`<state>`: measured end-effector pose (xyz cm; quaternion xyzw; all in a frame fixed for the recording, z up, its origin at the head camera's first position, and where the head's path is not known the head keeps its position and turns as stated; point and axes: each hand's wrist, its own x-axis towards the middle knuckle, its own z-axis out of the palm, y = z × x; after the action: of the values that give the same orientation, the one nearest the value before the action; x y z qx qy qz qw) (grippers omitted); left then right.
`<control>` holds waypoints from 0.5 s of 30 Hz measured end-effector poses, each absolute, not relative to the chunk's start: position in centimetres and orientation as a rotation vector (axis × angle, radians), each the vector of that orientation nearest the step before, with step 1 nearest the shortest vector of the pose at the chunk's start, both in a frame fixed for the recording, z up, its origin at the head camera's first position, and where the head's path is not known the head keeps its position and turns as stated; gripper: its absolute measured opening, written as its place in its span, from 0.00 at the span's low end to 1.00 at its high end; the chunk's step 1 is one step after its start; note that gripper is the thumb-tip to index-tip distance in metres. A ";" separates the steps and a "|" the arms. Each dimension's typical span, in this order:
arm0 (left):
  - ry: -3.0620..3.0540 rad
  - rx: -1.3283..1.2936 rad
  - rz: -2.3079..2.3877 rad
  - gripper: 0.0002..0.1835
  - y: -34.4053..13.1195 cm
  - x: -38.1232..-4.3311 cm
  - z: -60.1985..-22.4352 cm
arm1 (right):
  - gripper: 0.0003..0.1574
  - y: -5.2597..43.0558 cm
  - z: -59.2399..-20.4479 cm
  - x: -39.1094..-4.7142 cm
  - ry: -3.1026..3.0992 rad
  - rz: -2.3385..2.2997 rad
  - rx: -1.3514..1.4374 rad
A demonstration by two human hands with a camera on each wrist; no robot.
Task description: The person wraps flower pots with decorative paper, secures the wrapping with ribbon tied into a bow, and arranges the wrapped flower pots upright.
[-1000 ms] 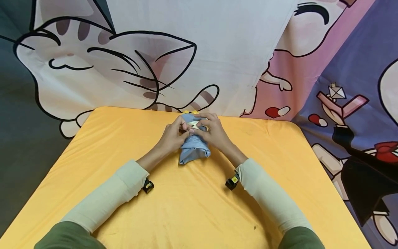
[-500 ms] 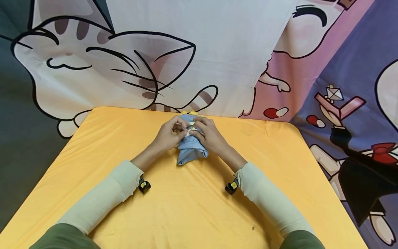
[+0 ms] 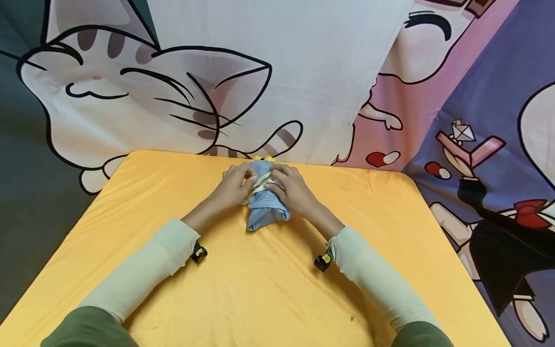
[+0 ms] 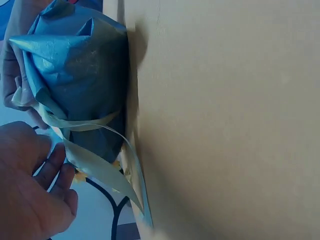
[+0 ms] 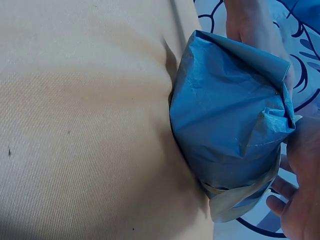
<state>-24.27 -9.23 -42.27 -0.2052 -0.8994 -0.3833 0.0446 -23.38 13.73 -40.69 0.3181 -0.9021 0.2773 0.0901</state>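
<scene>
A bundle wrapped in blue paper (image 3: 266, 212) lies near the table's far edge, with small yellow flowers (image 3: 263, 158) at its far end. Round its middle runs a pale cream ribbon (image 3: 262, 182), whose loose ends hang beside the bundle in the left wrist view. On the bundle's left, my left hand (image 3: 234, 185) has loosely bent fingers, the fingertips against or just beside the ribbon (image 4: 95, 165). From the other side my right hand (image 3: 295, 190) holds the ribbon at the wrap with thumb and fingers. Its exact grip is partly hidden behind the blue paper (image 5: 232, 110).
A yellow cloth (image 3: 260, 289) covers the table. Behind it hangs a white cloth backdrop (image 3: 321, 72) with a cartoon cat, and pink and purple printed cloth (image 3: 490, 96) is at the right. Dark floor (image 3: 39, 231) shows at the left.
My left hand has moved a little left, away from the middle of the ribbon, and its fingers have loosened. More ribbon shows between the hands. The right hand stays nearly in place.
</scene>
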 end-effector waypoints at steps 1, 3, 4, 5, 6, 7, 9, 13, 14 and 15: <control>-2.752 -0.645 -1.156 0.08 -9.3 -24.3 -42.3 | 0.11 13.7 -40.7 -23.3 -2.688 0.824 0.939; -2.754 -0.671 -1.135 0.10 -9.3 -24.2 -42.5 | 0.11 13.8 -40.7 -23.3 -2.699 0.820 0.932; -2.755 -0.682 -1.123 0.10 -9.4 -24.2 -42.5 | 0.12 13.8 -40.7 -23.3 -2.706 0.819 0.929; -2.755 -0.688 -1.109 0.10 -9.4 -24.3 -42.6 | 0.12 13.7 -40.7 -23.3 -2.710 0.817 0.927; -2.747 -0.687 -1.114 0.09 -9.4 -24.3 -42.6 | 0.12 13.7 -40.7 -23.3 -2.715 0.818 0.924; -2.741 -0.680 -1.125 0.08 -9.4 -24.3 -42.6 | 0.12 13.7 -40.7 -23.3 -2.720 0.819 0.920; -2.732 -0.662 -1.163 0.07 -9.4 -24.3 -42.6 | 0.12 13.8 -40.7 -23.3 -2.729 0.824 0.910; -2.719 -0.632 -1.239 0.06 -9.6 -24.2 -42.6 | 0.12 13.8 -40.7 -23.3 -2.733 0.827 0.896; -2.715 -0.631 -1.250 0.06 -9.6 -24.2 -42.6 | 0.12 13.8 -40.7 -23.3 -2.727 0.827 0.896; -2.711 -0.634 -1.255 0.06 -9.6 -24.1 -42.6 | 0.12 13.8 -40.7 -23.3 -2.719 0.822 0.894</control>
<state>-24.13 -9.62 -42.57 -0.2074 -0.8869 -0.4105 0.0436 -23.28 13.84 -40.72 0.2992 -0.9101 0.2750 0.0817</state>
